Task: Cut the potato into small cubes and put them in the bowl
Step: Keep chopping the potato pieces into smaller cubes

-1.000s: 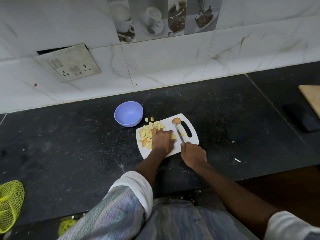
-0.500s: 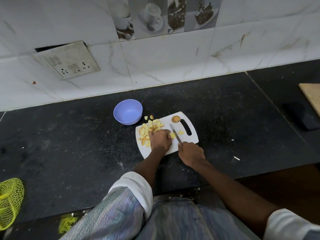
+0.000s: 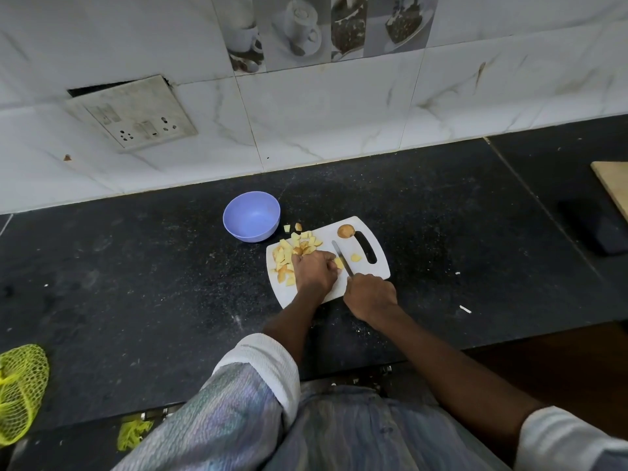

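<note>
A white cutting board (image 3: 360, 287) lies on the black counter. Several yellow potato cubes (image 3: 292, 249) are heaped on its left part, and two lie just off the board near the bowl. My left hand (image 3: 314, 270) holds a potato piece (image 3: 339, 263) down with curled fingers. My right hand (image 3: 370, 295) grips a knife (image 3: 341, 257) whose blade lies against that piece. One loose cube (image 3: 355, 257) sits right of the blade. A brown potato end (image 3: 346, 231) rests by the board's handle slot. The purple bowl (image 3: 251, 215) stands empty behind the board's left corner.
The black counter (image 3: 136, 283) runs to a tiled wall with a switch plate (image 3: 132, 113). A yellow-green mesh bag (image 3: 20, 389) lies at the left front edge. A dark object (image 3: 598, 232) and a wooden board (image 3: 615, 185) sit at the far right.
The knife blade has drawn back from the potato end toward the piece under my left hand. One cube now lies right of the blade.
</note>
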